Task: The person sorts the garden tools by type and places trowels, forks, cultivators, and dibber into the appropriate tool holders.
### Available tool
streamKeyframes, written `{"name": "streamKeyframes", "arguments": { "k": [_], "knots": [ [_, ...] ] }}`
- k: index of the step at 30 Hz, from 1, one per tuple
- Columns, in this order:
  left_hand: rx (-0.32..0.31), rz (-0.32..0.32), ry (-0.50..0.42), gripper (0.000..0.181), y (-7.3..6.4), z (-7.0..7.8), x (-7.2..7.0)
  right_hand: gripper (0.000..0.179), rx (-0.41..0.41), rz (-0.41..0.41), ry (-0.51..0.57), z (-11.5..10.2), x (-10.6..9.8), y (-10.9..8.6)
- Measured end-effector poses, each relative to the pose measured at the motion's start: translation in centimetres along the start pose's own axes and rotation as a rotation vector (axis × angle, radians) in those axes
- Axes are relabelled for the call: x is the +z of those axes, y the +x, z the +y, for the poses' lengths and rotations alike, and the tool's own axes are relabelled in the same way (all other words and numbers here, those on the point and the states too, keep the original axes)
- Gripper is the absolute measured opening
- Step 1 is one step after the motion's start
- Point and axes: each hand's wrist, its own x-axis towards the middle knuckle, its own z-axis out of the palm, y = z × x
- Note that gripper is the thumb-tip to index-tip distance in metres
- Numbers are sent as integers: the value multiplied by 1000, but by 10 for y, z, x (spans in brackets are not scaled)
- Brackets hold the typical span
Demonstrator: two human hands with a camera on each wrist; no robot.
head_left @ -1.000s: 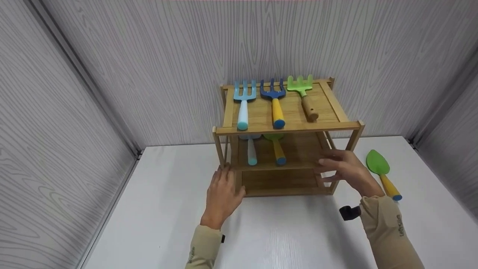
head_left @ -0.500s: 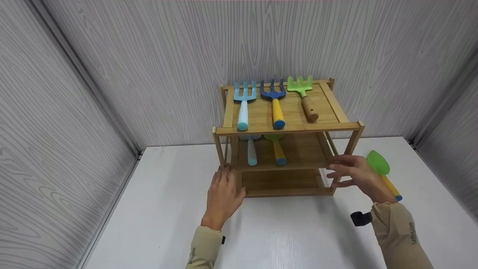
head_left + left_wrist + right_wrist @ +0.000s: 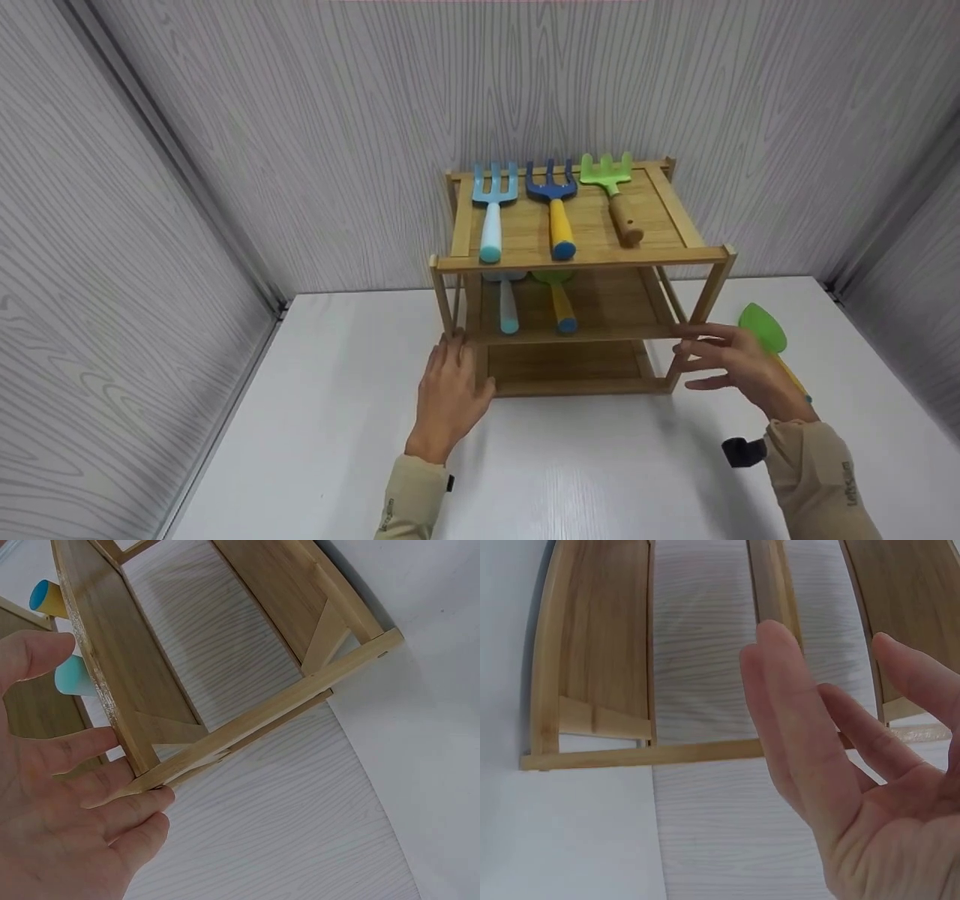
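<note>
A wooden three-tier rack [image 3: 570,259] stands against the back wall in the head view. My left hand [image 3: 448,394] touches its left front post with fairly straight fingers; in the left wrist view, that hand [image 3: 67,787] has its fingertips on the frame. My right hand [image 3: 739,364] is beside the right front post, fingers loosely spread and nothing in them; whether it touches the post is unclear. On the top shelf lie a light blue hand fork [image 3: 491,225], a dark blue hand fork with a yellow handle [image 3: 559,225] and a green hand fork with a wooden handle [image 3: 621,214].
The middle shelf holds a tool with a pale handle [image 3: 508,307] and a green one with a yellow handle [image 3: 562,304], their heads partly hidden. A green trowel [image 3: 763,326] lies on the white table [image 3: 570,465] at right, its handle partly behind my right hand.
My right hand has drawn right and toward me, from in front of the middle shelf to the right front post, now covering part of the trowel. My left hand stays at its post.
</note>
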Motion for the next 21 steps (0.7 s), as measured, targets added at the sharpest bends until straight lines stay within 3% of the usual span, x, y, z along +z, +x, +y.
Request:
{"name": "streamKeyframes", "arguments": {
  "k": [15,21],
  "knots": [
    [-24,-36,-19,48,-1,1,0,51,63,3,-25,17,-35,-6],
    [-30,-47,10,52,-2,2,0,59,109,28,-64,25,-46,-3]
  ]
}}
